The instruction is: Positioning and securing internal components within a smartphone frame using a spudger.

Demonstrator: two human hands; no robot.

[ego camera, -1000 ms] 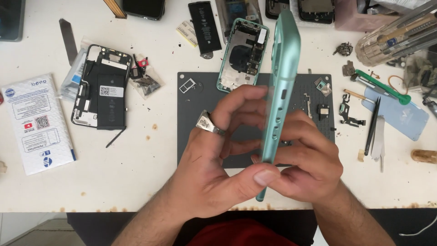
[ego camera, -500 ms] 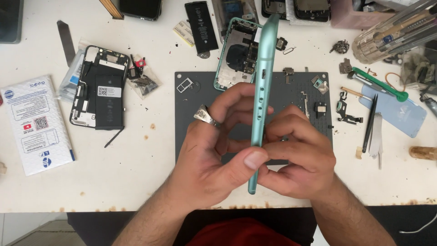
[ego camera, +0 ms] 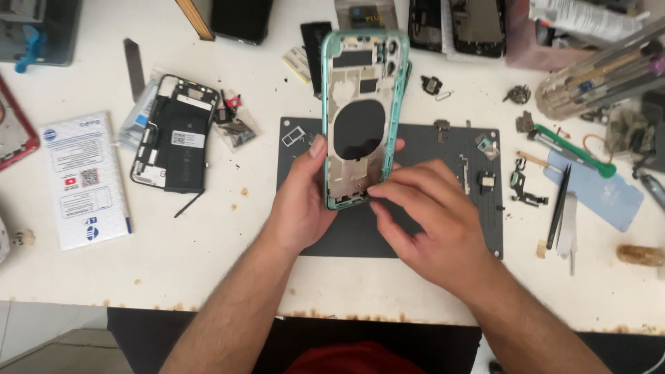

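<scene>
Left hand (ego camera: 299,201) gripping green phone housing (ego camera: 361,118) — right hand (ego camera: 433,221) touching its lower edge, above grey mat (ego camera: 478,235)

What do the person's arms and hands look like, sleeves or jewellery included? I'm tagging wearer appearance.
Both forearms are bare and hairy, with no sleeves, gloves or watch visible. The left hand and the right hand show no ring from this angle. Nails are short.
</scene>
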